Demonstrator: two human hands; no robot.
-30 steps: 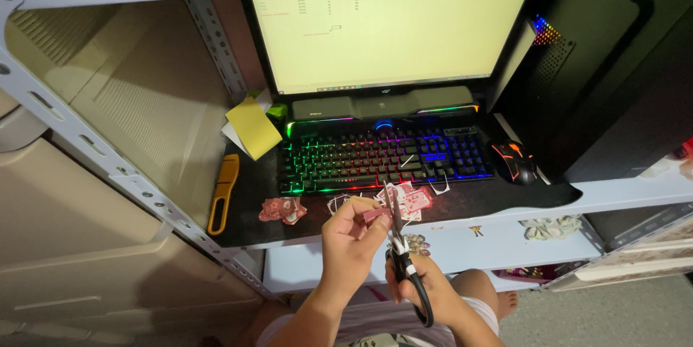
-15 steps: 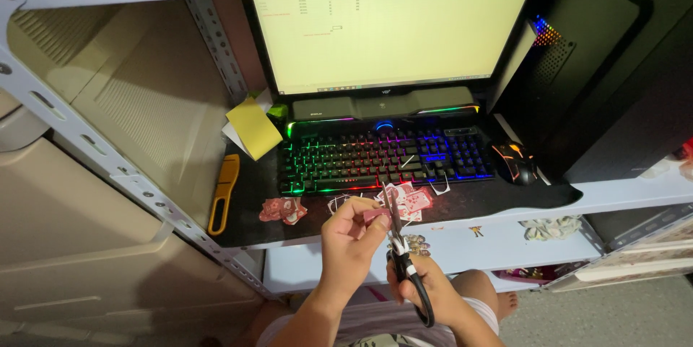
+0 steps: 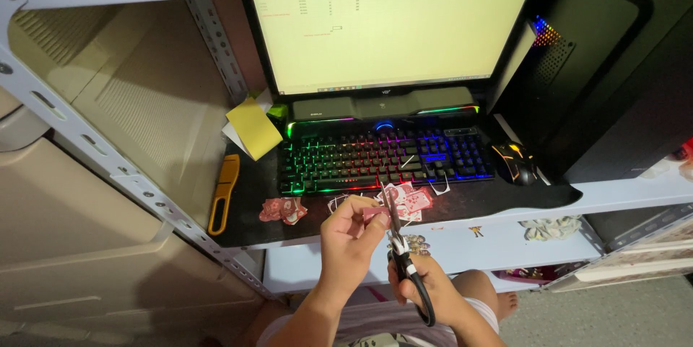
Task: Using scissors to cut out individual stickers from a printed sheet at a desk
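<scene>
Pink paper scrap (image 3: 375, 213) pinched in my left hand (image 3: 349, 240), held above desk edge (image 3: 462, 242) so blades reach it. My right hand (image 3: 426, 296) grips black scissors (image 3: 401, 253), points up. Cut pieces (image 3: 408, 200) lie before lit keyboard (image 3: 382, 159).

Black-handled scissors (image 3: 403, 253) upright, blades meeting pink paper piece (image 3: 375, 213).
</scene>
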